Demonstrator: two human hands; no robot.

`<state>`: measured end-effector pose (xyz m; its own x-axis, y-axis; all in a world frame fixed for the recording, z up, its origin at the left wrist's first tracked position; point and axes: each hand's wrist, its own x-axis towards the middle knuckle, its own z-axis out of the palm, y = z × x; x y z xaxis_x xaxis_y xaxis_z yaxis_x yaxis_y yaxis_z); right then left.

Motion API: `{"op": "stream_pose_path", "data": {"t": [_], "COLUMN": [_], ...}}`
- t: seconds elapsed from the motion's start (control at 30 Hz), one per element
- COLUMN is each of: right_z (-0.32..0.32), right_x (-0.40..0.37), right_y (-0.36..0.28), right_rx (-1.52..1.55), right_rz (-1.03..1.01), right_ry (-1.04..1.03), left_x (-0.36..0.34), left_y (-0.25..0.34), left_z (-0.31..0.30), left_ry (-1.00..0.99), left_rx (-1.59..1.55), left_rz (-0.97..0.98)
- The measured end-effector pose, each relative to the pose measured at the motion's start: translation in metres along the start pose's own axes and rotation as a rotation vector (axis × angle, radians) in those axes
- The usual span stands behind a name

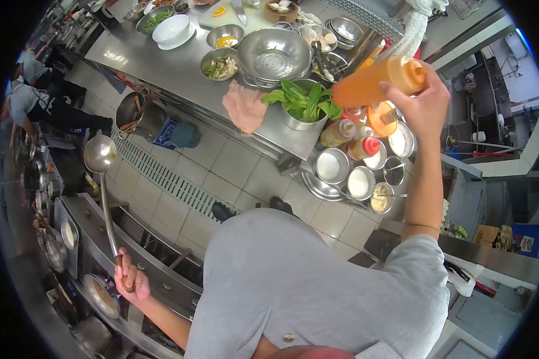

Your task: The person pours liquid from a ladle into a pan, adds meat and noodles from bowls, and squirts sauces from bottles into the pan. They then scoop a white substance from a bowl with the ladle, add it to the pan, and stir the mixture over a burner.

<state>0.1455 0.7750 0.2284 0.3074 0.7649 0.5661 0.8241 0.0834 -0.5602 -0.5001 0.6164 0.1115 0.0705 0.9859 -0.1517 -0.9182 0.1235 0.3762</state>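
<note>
Aisle floor [233, 161]: open tiles between counter [132, 57] and stove [156, 281].
Counter: bare strip at left end; elsewhere bowls [273, 57] crowd it.
Condiment pots [359, 180]: packed touching, under the squeeze bottle [377, 81].
Utensil pot [139, 113]: juts into aisle at counter front.
Ladle [100, 154]: crosses above stove edge.

White capitals on a blue box [169, 133] beneath the bench [132, 54], left of centre in the frame, seem to read "ROYAL"; the smaller print is illegible. Print on the cartons [488, 234] at lower right is unreadable.
</note>
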Motion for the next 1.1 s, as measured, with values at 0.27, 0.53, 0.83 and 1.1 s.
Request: {"op": "stream_pose_path", "data": {"t": [0.27,0.53,0.83,1.1], "right_z": [0.125,0.196,0.147,0.110], "right_x": [-0.080,-0.108,-0.092,-0.047], "right_y": [-0.008,0.007,0.037,0.143], "right_rx": [0.011,0.005,0.033,-0.336], "right_rz": [-0.052,-0.029,0.008,0.293], "right_ry": [-0.385,-0.328,-0.281,-0.573], "left_x": [0.001,-0.005,-0.010,-0.012], "left_y": [0.000,-0.002,-0.006,-0.006], "left_z": [-0.002,-0.002,-0.005,-0.008], "left_ry": [-0.032,-0.004,-0.019,0.016], "left_rx": [-0.001,0.018,-0.004,0.011], "left_rz": [-0.023,-0.031,-0.016,-0.001]}}
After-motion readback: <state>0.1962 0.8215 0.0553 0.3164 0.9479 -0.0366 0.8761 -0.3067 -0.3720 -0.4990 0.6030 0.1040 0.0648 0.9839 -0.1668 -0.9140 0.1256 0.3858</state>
